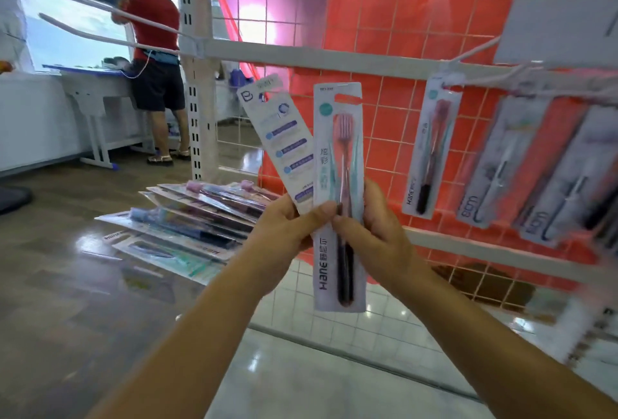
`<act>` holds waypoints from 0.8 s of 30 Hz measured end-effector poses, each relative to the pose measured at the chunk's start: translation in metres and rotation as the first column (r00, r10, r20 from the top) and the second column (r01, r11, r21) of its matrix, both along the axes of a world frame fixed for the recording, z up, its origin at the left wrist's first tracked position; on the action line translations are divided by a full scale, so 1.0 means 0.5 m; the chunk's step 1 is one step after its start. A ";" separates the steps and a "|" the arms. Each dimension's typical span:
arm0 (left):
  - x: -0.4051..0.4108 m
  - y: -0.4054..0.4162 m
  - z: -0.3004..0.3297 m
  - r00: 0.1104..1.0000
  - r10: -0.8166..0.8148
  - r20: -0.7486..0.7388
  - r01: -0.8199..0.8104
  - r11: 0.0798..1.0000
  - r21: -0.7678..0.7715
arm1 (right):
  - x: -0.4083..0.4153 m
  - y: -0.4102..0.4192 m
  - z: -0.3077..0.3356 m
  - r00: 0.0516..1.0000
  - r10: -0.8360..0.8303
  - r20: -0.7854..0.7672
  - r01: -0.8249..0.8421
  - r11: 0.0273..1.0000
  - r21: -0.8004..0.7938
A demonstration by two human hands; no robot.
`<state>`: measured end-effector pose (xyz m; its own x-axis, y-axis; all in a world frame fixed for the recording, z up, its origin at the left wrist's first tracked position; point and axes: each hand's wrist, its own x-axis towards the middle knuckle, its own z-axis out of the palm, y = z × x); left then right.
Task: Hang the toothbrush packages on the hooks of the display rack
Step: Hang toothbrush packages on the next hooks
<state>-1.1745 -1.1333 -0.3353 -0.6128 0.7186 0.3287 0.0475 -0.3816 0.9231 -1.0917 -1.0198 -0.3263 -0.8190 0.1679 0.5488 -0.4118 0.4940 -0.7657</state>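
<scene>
My left hand [287,228] grips a fanned stack of toothbrush packages [200,214] that spreads out to the left, with one white package [284,141] turned back side up. My right hand [378,231] pinches the middle of an upright pink toothbrush package [337,137], which my left thumb also touches. The white wire display rack [384,60] stands just behind, against a red sheet. A like package [431,147] hangs on a hook [468,50] at the right, beside several grey packages [541,171].
Two empty white hooks [107,27] stick out to the left from the rack's upright post [194,84]. A person in a red shirt [153,60] stands at a white table [90,91] by the window. The glossy floor [67,285] lies below.
</scene>
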 end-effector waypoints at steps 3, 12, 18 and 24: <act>0.028 0.017 -0.003 0.996 -0.039 0.081 0.033 0.997 0.071 | 0.020 0.008 -0.010 0.997 -0.080 0.015 0.081 0.996 -0.048; 0.067 0.045 0.003 0.990 -0.039 0.135 0.026 0.995 0.097 | 0.063 0.016 -0.038 0.988 -0.154 0.004 0.152 0.972 -0.178; 0.055 0.048 -0.007 0.981 0.169 0.091 -0.176 0.981 0.078 | 0.087 0.030 -0.033 0.958 -0.286 -0.008 0.277 0.935 -0.221; 0.043 0.047 -0.002 0.969 0.245 0.027 -0.245 0.969 -0.021 | 0.106 0.034 -0.029 0.981 -0.176 0.081 0.193 0.920 -0.342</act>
<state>-1.1528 -1.1099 -0.3364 -0.7800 0.5509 0.2968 0.1109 -0.3451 0.9320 -1.0387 -1.0029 -0.3408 -0.7789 0.4914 0.3898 -0.2975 0.2577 -0.9193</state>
